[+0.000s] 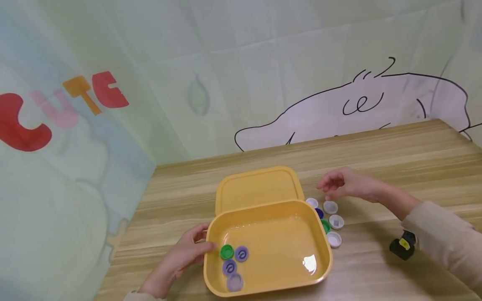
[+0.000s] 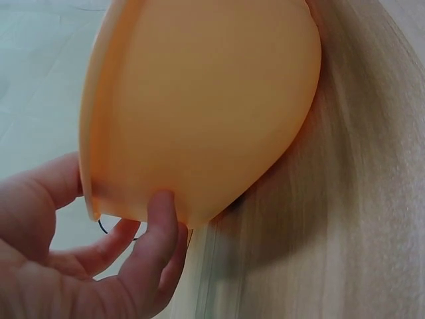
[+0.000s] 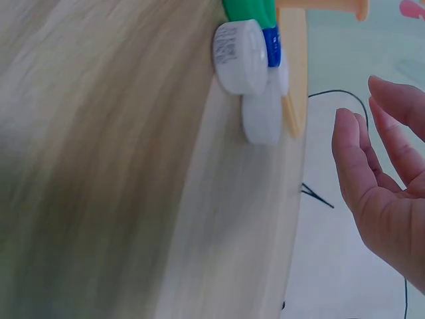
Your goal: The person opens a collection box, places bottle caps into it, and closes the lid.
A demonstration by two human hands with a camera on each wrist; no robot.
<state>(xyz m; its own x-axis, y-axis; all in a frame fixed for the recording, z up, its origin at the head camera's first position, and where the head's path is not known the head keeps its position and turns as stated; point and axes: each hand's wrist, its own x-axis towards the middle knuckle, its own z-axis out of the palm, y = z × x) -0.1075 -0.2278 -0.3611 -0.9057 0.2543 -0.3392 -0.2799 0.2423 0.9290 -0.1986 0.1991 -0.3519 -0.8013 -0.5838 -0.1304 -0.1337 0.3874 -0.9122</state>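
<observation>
My left hand (image 1: 184, 255) grips the left wall of a yellow-orange plastic box (image 1: 275, 267), the thumb over its rim and the fingers outside. The left wrist view shows fingertips (image 2: 161, 203) against the outer wall of the box (image 2: 212, 86). Inside, at the left, lie a green bottle cap (image 1: 227, 252), two purple caps (image 1: 241, 253) with dark swirls and a pale translucent cap (image 1: 235, 282). My right hand (image 1: 348, 184) hovers above several caps right of the box, fingers loosely bent, holding nothing. Among them are white caps (image 1: 334, 239), a green cap (image 1: 325, 226) and a blue cap (image 1: 319, 212).
A matching yellow-orange lid (image 1: 260, 188) lies flat behind the box, partly covered by its far rim. Near the right sleeve sits a small black object with a yellow patch (image 1: 403, 246). The wooden table (image 1: 180, 192) meets a printed cloth backdrop (image 1: 241, 83).
</observation>
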